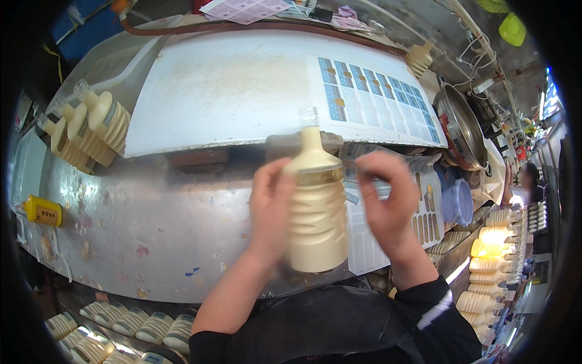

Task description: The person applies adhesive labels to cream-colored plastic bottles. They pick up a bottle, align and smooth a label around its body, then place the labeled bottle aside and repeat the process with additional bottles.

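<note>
Over the metal bench, centre-near, we've got the cream ribbed bottle upright, left hand wrapped round its side. Right hand sits just beside it, fingers pinched narrow, maybe on a sticker; too blurred to tell. Risk: one-handed grip w/ a smooth glazed body, so it could slip and hit the bench.

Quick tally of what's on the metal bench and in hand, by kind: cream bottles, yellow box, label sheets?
Cream ribbed bottle, upright in left hand: 1
Cream ribbed bottles lying at the bench's far left: 3
Yellow box: 1
Blue-and-white label sheet: 1
Total: 6
Right hand is beside the held bottle.
</note>
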`<state>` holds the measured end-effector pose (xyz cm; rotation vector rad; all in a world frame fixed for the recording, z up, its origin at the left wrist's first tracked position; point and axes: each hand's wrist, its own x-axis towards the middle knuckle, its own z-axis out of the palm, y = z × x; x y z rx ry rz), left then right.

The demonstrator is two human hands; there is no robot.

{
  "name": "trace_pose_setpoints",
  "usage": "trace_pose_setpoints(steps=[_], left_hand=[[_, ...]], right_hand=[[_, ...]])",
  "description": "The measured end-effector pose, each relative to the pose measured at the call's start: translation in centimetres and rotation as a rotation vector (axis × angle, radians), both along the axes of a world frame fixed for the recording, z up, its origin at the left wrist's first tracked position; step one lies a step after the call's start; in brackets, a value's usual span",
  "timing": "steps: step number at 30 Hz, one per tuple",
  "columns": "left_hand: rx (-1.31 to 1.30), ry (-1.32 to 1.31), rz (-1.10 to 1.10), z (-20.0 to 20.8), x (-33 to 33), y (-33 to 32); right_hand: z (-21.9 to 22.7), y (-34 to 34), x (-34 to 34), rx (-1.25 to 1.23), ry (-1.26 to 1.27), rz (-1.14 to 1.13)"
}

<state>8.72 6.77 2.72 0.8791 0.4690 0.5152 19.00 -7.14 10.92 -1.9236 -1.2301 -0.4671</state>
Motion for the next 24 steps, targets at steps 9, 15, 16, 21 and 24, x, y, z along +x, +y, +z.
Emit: trace_pose_setpoints(steps=[9,15,16,21,24], left_hand=[[-0.315,-0.077,0.009,-0.4,-0.6,0.6],[-0.477,-0.145,-0.037,-1.7,-1.0,1.0],[-0.502,-0.078,-0.015,-0.5,-1.2,1.0],[-0.472,-0.108,0.0,-1.1,-1.2,0.9],[-0.432,-0.118,-0.048,-1.1,-1.1,0.9]], right_hand=[[0.7,3.6,-4.7,-0.343,-0.417,0.18],[0.9,4.3,-4.9,-0.327,-0.325,0.217],[0.9,3.8,-3.9,-0.22,-0.336,0.149],[0.4,2.9,-2.5,-0.207,-0.434,0.156],[-0.7,3.1,-4.8,-0.256,-0.434,0.287]])
